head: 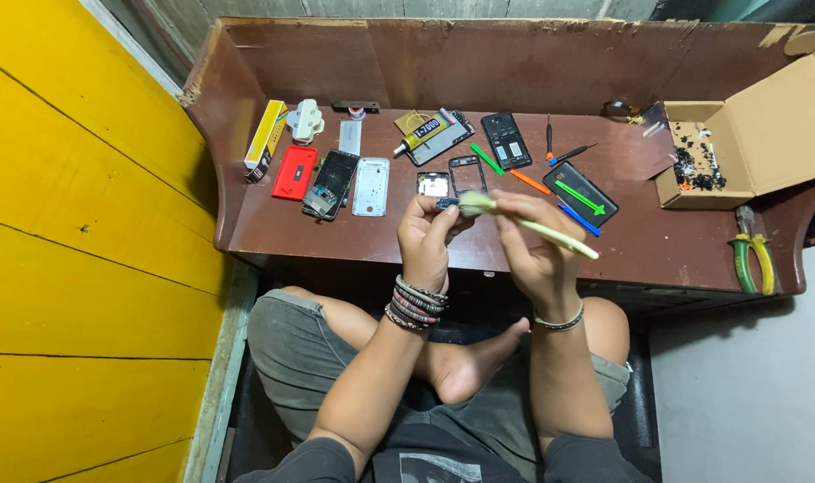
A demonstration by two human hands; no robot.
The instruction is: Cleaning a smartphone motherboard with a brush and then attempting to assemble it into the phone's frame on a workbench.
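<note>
My left hand [425,240] pinches a small blue circuit part [447,204] between thumb and fingers, just above the near edge of the brown desk [640,237]. My right hand [534,241] grips a pale green brush [551,234], its bristle head [475,204] touching the small part and its handle pointing to the right. Both hands meet in the middle of the view, over my crossed legs.
On the desk lie phone shells and frames [371,186], a red phone cover [295,172], a glue tube [421,136], small screwdrivers [549,136], a dark phone with a green arrow [580,194], green-handled pliers [753,259] and an open cardboard box [721,161] of small parts. A yellow wall stands left.
</note>
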